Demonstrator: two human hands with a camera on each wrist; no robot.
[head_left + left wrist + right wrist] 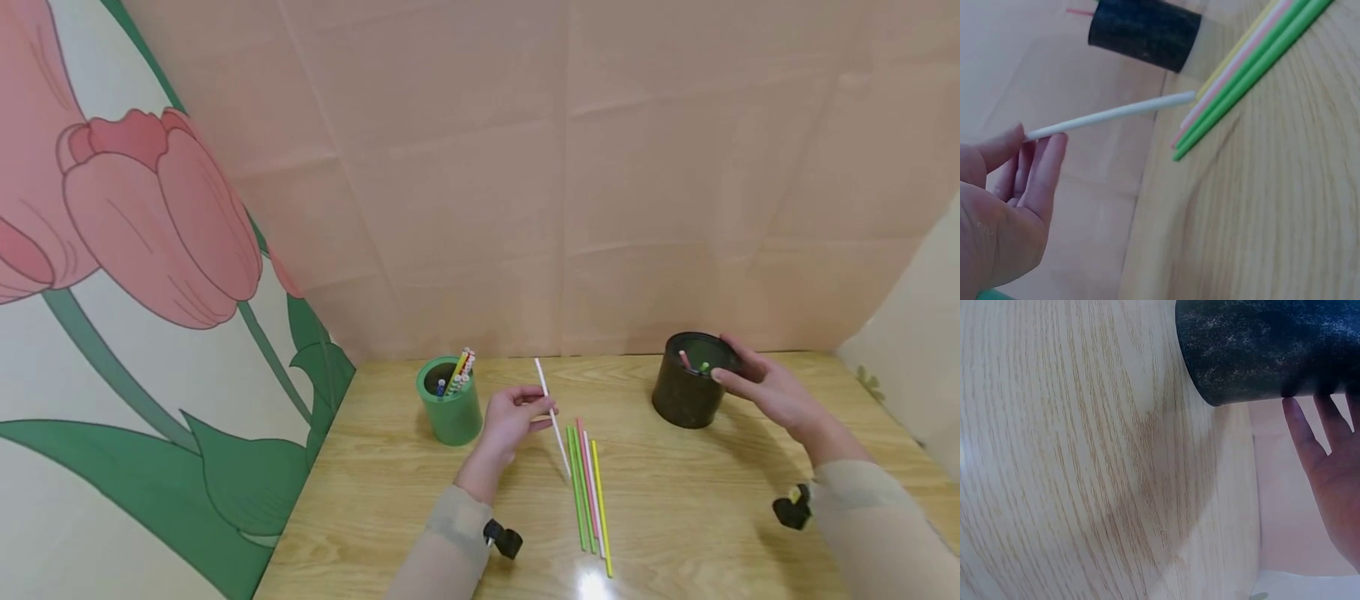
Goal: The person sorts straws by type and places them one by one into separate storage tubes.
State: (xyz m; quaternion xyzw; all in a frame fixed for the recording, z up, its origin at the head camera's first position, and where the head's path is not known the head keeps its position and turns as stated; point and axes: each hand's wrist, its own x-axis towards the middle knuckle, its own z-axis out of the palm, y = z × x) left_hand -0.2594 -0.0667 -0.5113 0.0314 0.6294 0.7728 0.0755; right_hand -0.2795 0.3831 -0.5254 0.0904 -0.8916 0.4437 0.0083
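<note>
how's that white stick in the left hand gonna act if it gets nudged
The white stick is probably stiff: it juts straight from the left hand with no visible sag. Being so slim, it's likely light, and might swivel in that pinch.

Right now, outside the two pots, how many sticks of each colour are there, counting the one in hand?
Green sticks: 2
Pink stick: 1
White sticks: 2, one in the left hand
Yellow stick: 1
Total: 6
</note>
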